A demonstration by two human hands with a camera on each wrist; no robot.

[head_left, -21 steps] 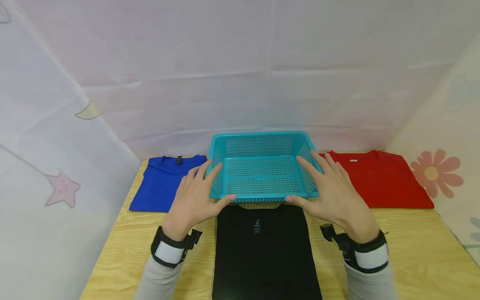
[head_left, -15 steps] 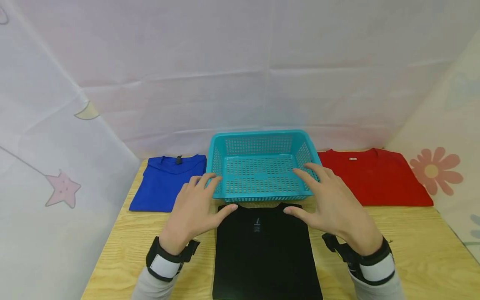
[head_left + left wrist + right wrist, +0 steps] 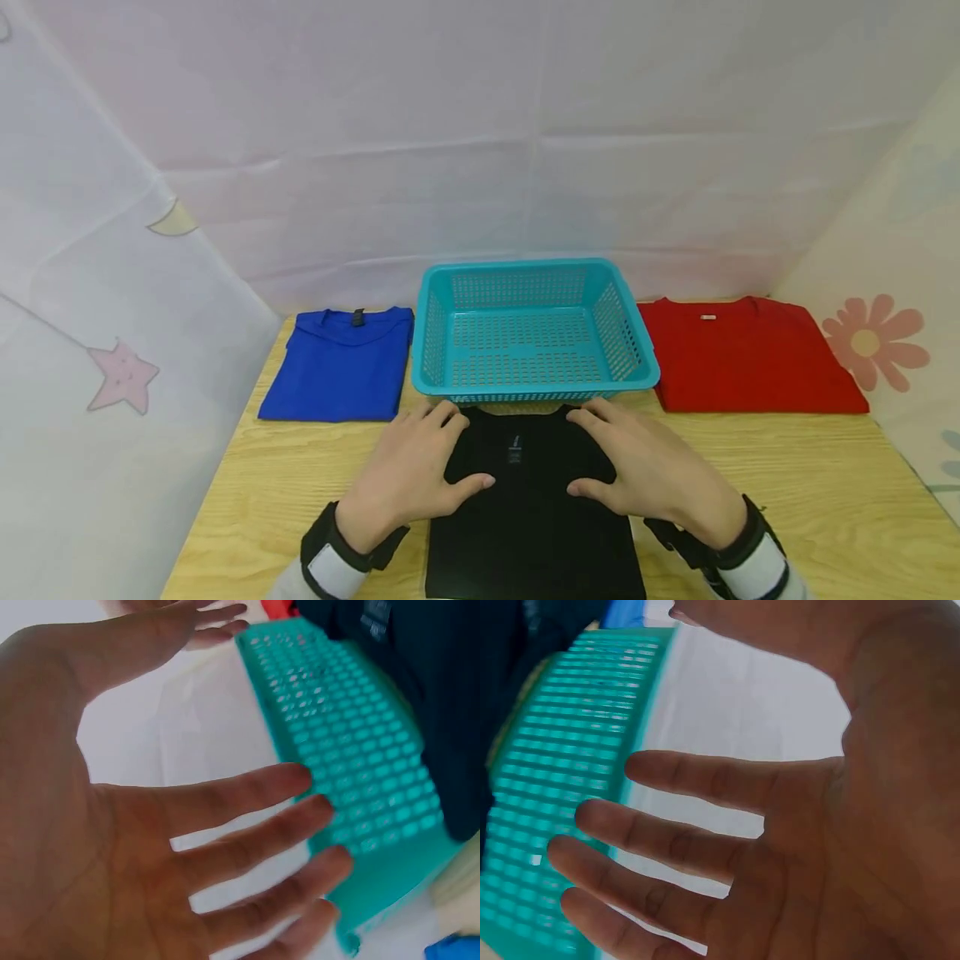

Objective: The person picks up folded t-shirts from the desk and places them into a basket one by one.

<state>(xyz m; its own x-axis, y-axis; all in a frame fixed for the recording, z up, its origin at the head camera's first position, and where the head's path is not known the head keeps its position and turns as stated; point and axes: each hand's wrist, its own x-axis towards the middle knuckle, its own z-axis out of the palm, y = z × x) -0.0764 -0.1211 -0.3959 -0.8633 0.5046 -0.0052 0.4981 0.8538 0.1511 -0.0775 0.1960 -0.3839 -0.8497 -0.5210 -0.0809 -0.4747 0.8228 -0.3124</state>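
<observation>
A folded black T-shirt point(image 3: 534, 517) lies in front of the basket, its neckline and printed label facing away from me. My left hand point(image 3: 412, 467) is over its upper left shoulder, fingers spread and slightly bent, thumb apart. Over the upper right shoulder is my right hand point(image 3: 645, 462), in a similar spread pose. Both palms face down and nothing shows between fingers and thumb. In the left wrist view the fingers point(image 3: 255, 795) reach out loosely toward the turquoise basket wall point(image 3: 352, 742). The right wrist view shows straight, parted fingers point(image 3: 705, 780) beside the same basket.
The turquoise plastic basket point(image 3: 536, 390) holds nothing and stands just behind the black T-shirt. A folded blue T-shirt point(image 3: 337, 375) lies left of it, a folded red T-shirt point(image 3: 750, 367) right of it. A patterned cloth wall point(image 3: 480, 150) rises behind the wooden table point(image 3: 247, 517).
Both hands have drawn back from the basket's sides toward me and now lie over the black T-shirt's shoulders. The basket and shirts look unmoved.
</observation>
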